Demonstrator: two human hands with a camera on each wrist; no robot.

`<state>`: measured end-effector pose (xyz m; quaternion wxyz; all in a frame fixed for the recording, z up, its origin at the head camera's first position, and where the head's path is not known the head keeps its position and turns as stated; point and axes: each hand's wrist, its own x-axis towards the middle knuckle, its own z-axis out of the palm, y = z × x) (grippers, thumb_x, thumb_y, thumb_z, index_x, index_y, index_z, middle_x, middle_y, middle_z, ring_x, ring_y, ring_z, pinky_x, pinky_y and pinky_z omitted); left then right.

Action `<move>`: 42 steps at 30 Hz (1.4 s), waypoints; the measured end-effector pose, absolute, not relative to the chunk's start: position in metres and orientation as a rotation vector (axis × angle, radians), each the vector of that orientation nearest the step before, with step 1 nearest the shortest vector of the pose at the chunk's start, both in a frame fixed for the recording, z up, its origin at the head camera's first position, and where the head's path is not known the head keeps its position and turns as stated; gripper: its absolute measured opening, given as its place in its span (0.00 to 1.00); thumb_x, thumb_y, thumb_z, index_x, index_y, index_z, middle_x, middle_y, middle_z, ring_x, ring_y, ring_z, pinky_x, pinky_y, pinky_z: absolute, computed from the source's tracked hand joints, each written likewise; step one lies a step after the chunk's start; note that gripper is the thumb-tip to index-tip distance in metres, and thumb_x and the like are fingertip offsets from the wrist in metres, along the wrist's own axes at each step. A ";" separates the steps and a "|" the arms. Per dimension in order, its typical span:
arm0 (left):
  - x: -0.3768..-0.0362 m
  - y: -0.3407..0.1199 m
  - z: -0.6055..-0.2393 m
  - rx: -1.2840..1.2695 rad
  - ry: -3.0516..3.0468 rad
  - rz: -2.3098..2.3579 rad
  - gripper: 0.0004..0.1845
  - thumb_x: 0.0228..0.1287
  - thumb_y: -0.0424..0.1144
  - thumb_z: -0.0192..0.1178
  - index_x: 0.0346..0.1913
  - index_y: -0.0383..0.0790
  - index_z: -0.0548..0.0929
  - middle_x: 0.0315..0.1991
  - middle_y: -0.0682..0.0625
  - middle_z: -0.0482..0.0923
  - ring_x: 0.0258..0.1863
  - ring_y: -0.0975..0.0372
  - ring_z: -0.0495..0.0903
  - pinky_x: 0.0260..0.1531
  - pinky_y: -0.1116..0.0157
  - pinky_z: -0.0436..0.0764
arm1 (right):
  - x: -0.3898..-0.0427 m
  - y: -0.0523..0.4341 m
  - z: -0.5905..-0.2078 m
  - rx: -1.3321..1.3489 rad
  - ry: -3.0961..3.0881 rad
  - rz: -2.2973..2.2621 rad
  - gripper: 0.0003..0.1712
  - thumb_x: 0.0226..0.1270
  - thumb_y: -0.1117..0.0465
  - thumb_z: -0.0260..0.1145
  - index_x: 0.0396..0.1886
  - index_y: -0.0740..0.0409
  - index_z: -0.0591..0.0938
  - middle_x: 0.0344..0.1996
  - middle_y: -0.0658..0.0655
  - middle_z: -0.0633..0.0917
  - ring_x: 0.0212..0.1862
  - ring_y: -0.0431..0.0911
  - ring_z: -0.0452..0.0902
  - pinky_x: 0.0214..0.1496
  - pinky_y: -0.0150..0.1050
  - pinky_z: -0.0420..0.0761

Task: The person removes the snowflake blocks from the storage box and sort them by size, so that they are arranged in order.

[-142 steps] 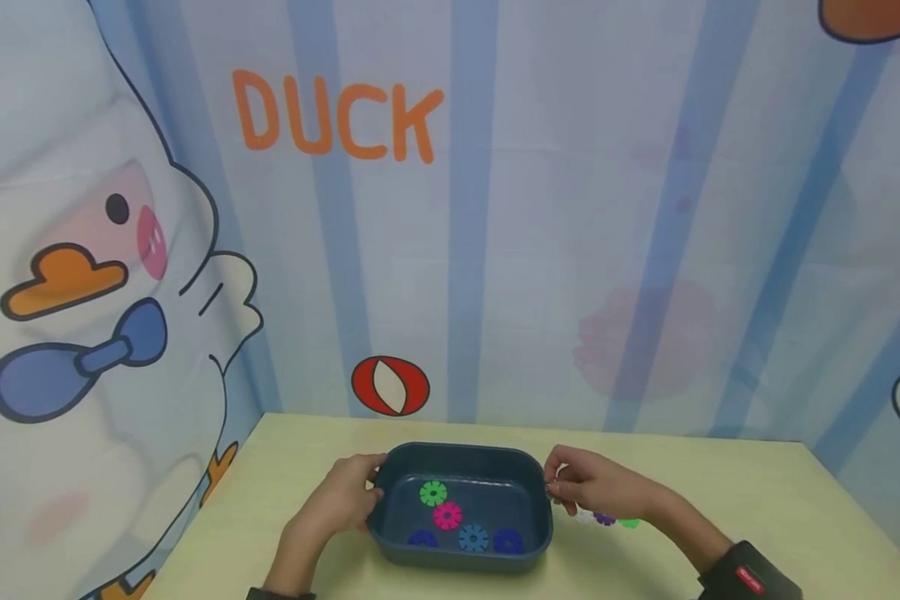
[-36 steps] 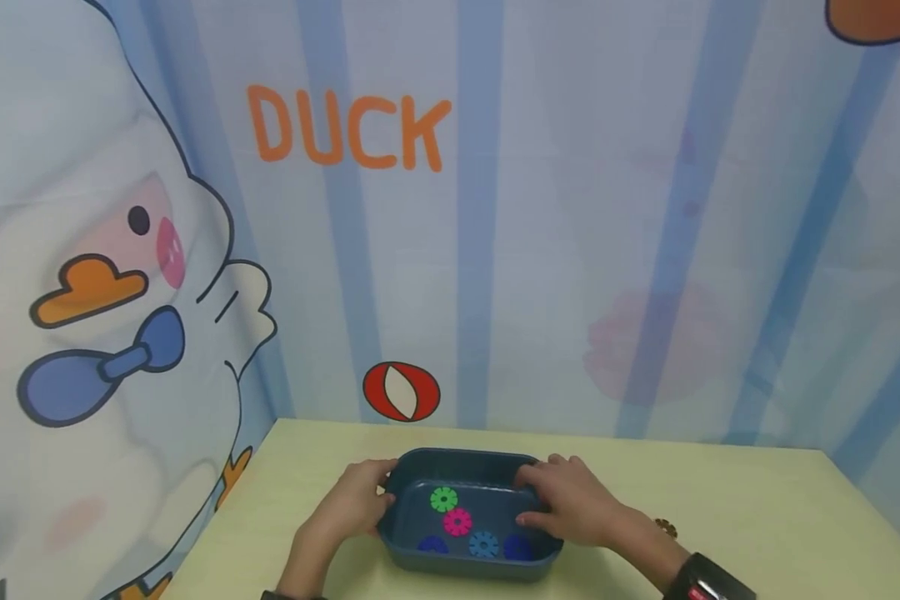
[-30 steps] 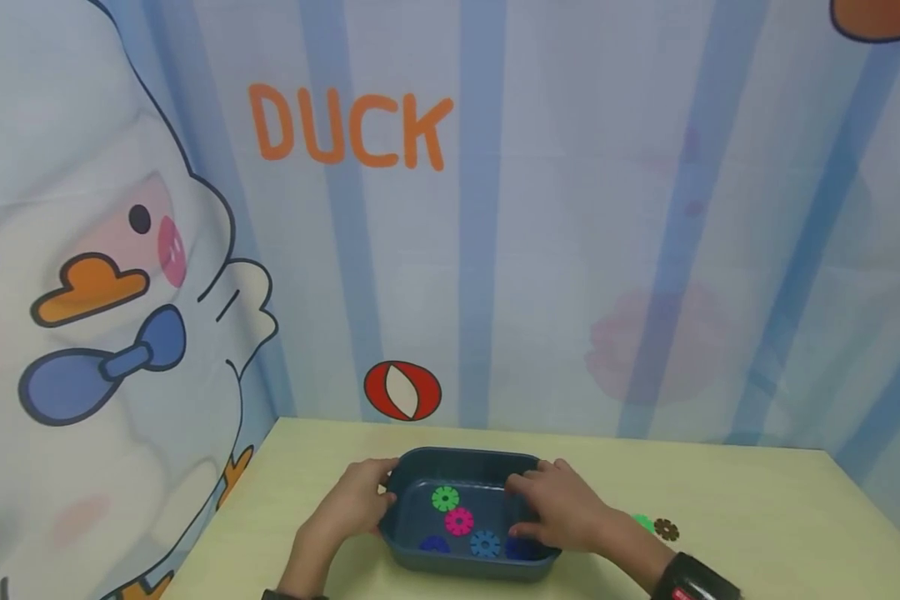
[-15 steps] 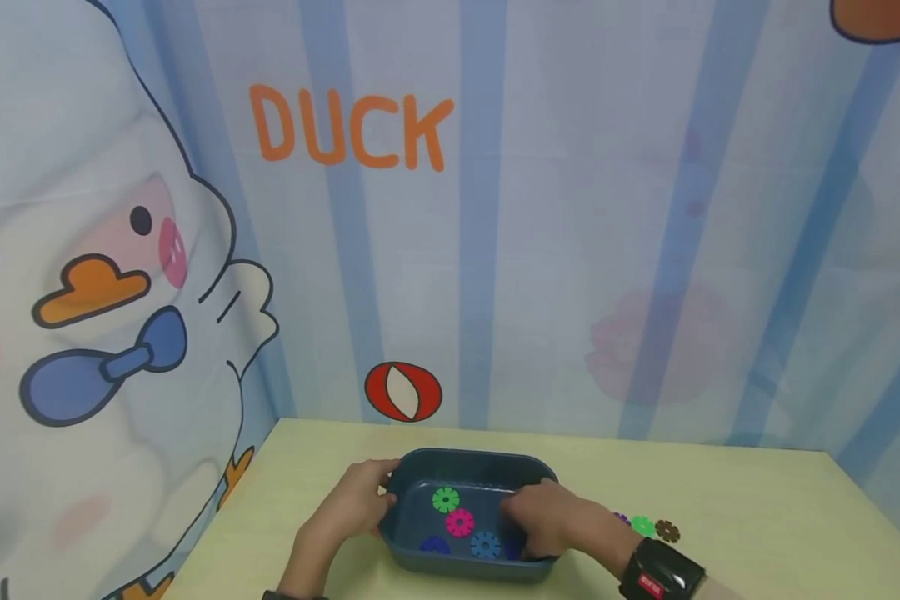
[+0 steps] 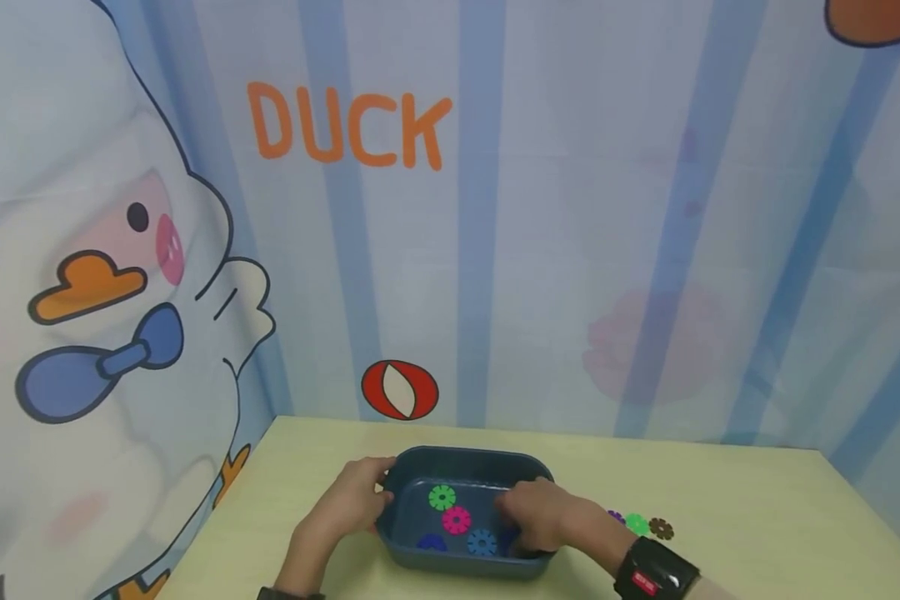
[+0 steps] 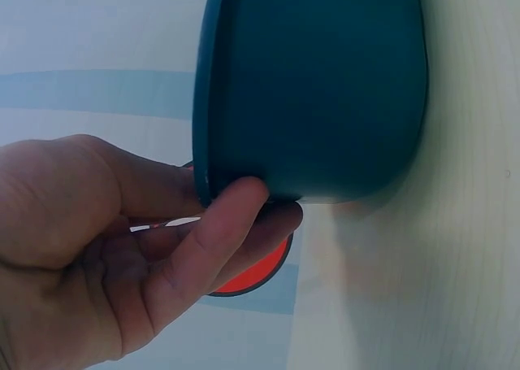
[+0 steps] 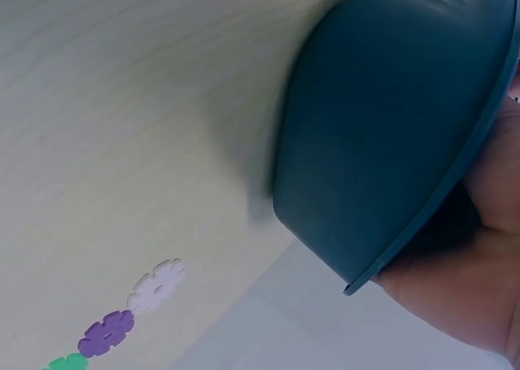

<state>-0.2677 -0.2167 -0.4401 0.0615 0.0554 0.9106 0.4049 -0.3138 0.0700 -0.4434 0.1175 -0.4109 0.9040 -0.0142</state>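
Left hand (image 5: 350, 497) grips one end of the dark blue basin (image 5: 467, 567), which sits between the hands. Right hand (image 5: 542, 515) is inside the other end, fingers bent down; tips hidden, cannot tell whether it holds anything. Between hands, on basin floor: green disc (image 5: 442, 497), pink disc (image 5: 456, 520), blue disc (image 5: 482, 542). Outboard of right hand, on table (image 5: 742, 500): brown disc (image 5: 661, 528). Earliest frame: right hand outside the rim; now within.
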 end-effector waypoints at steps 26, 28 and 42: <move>-0.267 -0.216 -0.439 0.138 2.757 1.224 0.27 0.65 0.24 0.57 0.68 0.28 0.68 0.58 0.30 0.74 0.22 0.58 0.84 0.17 0.65 0.82 | -0.317 0.154 -0.422 -1.078 2.626 -0.837 0.08 0.76 0.55 0.56 0.49 0.47 0.77 0.30 0.48 0.83 0.24 0.37 0.75 0.26 0.34 0.78; -0.267 -0.216 -0.438 0.139 2.752 1.227 0.27 0.65 0.24 0.57 0.68 0.28 0.68 0.58 0.30 0.75 0.23 0.58 0.84 0.17 0.65 0.82 | -0.317 0.164 -0.423 -1.033 2.622 -0.857 0.08 0.77 0.56 0.55 0.49 0.50 0.77 0.31 0.50 0.83 0.21 0.38 0.75 0.24 0.34 0.78; -0.267 -0.215 -0.439 0.133 2.759 1.219 0.28 0.65 0.24 0.57 0.68 0.28 0.68 0.54 0.32 0.77 0.20 0.59 0.83 0.18 0.65 0.82 | -0.318 0.219 -0.443 -0.965 2.713 -0.864 0.06 0.75 0.57 0.57 0.45 0.51 0.78 0.29 0.49 0.84 0.28 0.40 0.77 0.30 0.32 0.76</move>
